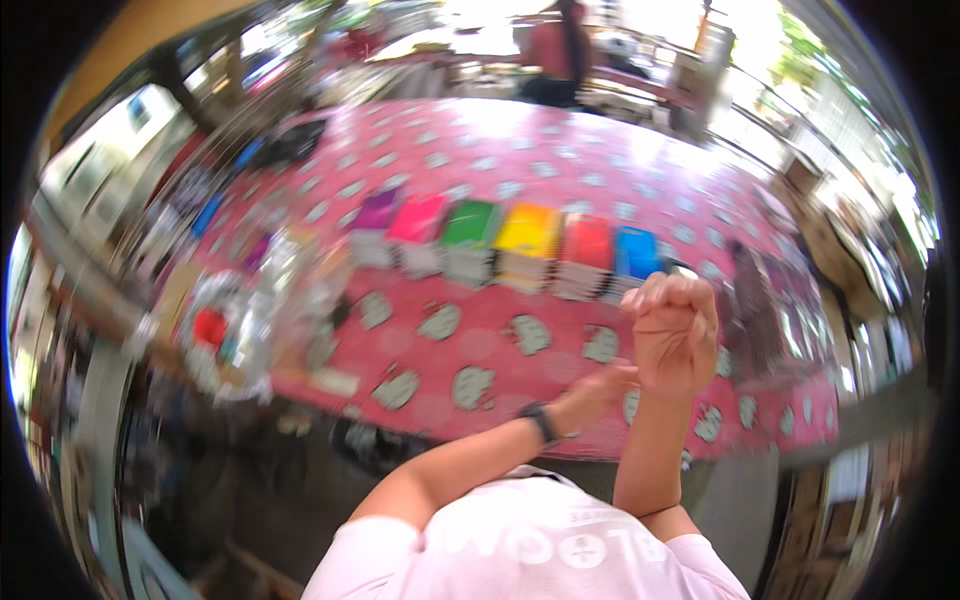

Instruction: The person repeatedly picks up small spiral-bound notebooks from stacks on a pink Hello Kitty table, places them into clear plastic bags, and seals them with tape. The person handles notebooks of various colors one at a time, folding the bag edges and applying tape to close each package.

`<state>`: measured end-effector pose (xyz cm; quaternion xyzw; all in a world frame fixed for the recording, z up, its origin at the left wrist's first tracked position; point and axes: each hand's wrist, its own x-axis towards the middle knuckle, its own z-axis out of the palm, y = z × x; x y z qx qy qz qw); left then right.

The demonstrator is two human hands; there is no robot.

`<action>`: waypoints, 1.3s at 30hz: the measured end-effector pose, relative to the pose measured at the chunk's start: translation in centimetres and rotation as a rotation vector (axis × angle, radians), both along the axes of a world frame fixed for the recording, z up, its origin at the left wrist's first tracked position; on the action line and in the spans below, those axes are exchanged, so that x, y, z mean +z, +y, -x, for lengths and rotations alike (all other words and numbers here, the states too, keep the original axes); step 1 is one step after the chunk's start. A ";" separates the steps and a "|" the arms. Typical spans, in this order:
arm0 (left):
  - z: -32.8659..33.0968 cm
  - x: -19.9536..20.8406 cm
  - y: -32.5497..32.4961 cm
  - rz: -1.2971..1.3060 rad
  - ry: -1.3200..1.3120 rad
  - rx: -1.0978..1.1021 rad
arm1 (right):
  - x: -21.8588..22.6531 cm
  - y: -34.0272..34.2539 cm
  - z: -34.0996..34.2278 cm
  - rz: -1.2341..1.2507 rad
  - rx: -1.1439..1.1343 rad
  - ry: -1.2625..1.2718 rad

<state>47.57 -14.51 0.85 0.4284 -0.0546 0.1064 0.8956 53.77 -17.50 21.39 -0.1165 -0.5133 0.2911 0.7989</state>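
My right hand [673, 335] is raised over the near right part of the table, palm side showing and fingers curled in. Whatever those fingers hold, if anything, is hidden. Beside the right wrist is my left hand [598, 396], its fingers smeared by motion; a dark band [540, 422] circles that wrist. Nearest to the right hand stands a stack of blue-covered notebooks [636, 255]. Leftward from it run similar stacks with red [586, 241], yellow [527, 231], green [470, 225], pink [418, 219] and purple [377, 211] covers.
A pink patterned cloth [450, 380] covers the table. Clear plastic wrapping [290, 300] and a roundish plastic-wrapped bundle with something red [211, 328] crowd its left side. Dark plastic packages [780, 315] lie at the right edge. A person [555, 50] is beyond the far edge.
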 end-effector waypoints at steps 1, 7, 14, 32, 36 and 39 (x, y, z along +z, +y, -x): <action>-1.0 -2.5 0.0 -0.083 -0.012 -0.060 | 1.1 1.7 3.7 -0.102 0.177 -0.139; 7.7 5.4 1.7 0.358 -0.311 0.057 | 3.4 6.7 11.3 -0.189 0.616 -0.304; 31.9 2.7 11.0 0.498 0.080 1.169 | -7.9 17.1 20.4 0.612 0.145 -0.951; 35.6 2.7 18.7 -1.284 0.945 1.187 | -16.3 20.0 18.2 0.375 -0.553 -1.564; 30.6 -1.3 18.4 -1.497 1.079 0.753 | -19.7 10.4 13.3 0.787 -0.563 -1.666; 27.9 -3.7 17.5 -1.627 0.930 0.592 | -19.2 5.0 12.3 1.153 -0.391 -1.644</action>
